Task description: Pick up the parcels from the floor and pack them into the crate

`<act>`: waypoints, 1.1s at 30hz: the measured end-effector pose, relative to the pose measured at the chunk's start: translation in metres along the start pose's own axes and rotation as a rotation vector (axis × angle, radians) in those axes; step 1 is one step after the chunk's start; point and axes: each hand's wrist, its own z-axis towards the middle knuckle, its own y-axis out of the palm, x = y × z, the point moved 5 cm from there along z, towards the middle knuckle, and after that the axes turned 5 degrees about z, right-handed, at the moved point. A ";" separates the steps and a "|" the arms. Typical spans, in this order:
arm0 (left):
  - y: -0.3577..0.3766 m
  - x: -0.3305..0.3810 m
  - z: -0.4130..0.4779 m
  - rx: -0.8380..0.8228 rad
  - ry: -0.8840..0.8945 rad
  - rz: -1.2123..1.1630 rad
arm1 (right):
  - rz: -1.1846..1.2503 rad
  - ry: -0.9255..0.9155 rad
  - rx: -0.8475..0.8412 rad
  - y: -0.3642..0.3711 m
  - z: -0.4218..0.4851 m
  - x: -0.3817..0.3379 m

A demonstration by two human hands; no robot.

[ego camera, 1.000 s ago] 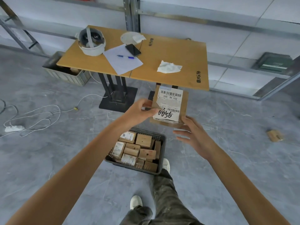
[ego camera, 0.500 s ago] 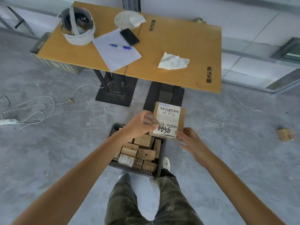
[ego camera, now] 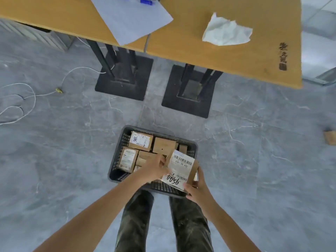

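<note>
1. The left arm reaches forward from the lower left of the view, bare to the wrist, and the left hand (ego camera: 154, 167) sits over the middle of the crate (ego camera: 116, 176), fingers curled against the left edge of the parcel (ego camera: 179, 170), gripping it.
2. The right arm comes in from the lower right. The right hand (ego camera: 197, 189) is closed around the parcel's near right corner, with fingers along the right side and the thumb on the near edge of the label.
3. The parcel held between both hands is a flat brown cardboard box, tilted, above the right near part of the crate. Whether it touches the crate's contents cannot be told.
4. A white shipping label covers most of its upper face, with barcodes, printed characters and a handwritten "0056" in black marker.
5. The crate is dark grey plastic with slotted walls, standing on the grey floor (ego camera: 54, 160) just ahead of the person's legs (ego camera: 134, 224).
6. Inside it, packed boxes (ego camera: 141, 140) lie side by side, brown cardboard, some with white labels; one reads "786".
7. A single small box (ego camera: 330, 137) lies on the floor at the far right edge, well apart from the crate.
</note>
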 end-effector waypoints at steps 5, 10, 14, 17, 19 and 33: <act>0.083 -0.121 0.104 -0.004 -0.229 0.028 | -0.200 0.211 0.070 0.013 0.104 0.111; 0.141 -0.215 0.191 0.012 -0.398 0.175 | -0.333 0.325 0.038 0.023 0.210 0.195; 0.160 -0.255 0.254 0.093 -0.419 0.210 | -0.464 0.338 0.073 0.023 0.288 0.239; 0.163 -0.270 0.304 0.122 -0.389 0.222 | -0.390 0.319 0.102 0.025 0.331 0.262; 0.164 -0.278 0.321 0.141 -0.382 0.169 | -0.386 0.298 0.147 0.025 0.342 0.272; 0.149 -0.243 0.252 0.234 -0.151 0.707 | -0.775 0.213 -0.053 0.055 0.302 0.263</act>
